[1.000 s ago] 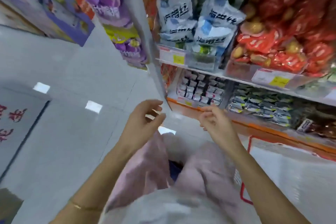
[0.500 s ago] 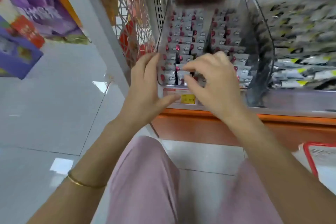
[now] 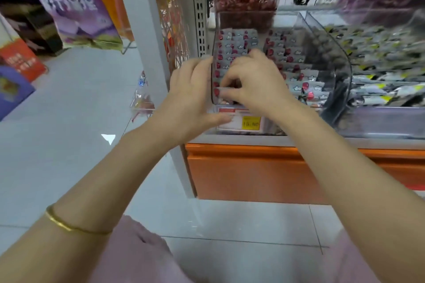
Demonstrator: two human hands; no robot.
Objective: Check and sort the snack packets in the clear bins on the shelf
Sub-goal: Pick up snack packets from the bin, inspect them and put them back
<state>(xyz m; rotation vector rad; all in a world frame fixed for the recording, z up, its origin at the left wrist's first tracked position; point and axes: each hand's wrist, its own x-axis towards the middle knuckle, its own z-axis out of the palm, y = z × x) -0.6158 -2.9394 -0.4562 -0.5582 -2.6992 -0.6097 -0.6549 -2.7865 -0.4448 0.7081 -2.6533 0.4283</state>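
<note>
Hanging at the far left is a glossy purple snack bag [image 3: 73, 2], above a red cardboard box [image 3: 23, 62] on the pale grey tiled floor [image 3: 69, 145]. A thin gold bangle [image 3: 69, 225] circles the left forearm. The left hand [image 3: 190, 96] is spread, with its straight fingers laid flat against the outer left wall of the clear plastic bin [image 3: 214, 37] at the end of the shelf [image 3: 241, 139]. Its thumb stretches along the bin's front beside the yellow price tag [image 3: 251, 123]. Inside the bin lie rows of small grey-and-red snack packets [image 3: 239, 41]. The right hand [image 3: 255, 85] reaches in with its fingers curled down onto the front row; whether they pinch a packet I cannot tell. Right of a curved clear divider [image 3: 331, 53], blurred grey, black and yellow packets [image 3: 379, 53] fill a neighbouring bin [image 3: 379, 122]. Below runs the orange shelf base [image 3: 253, 172].
</note>
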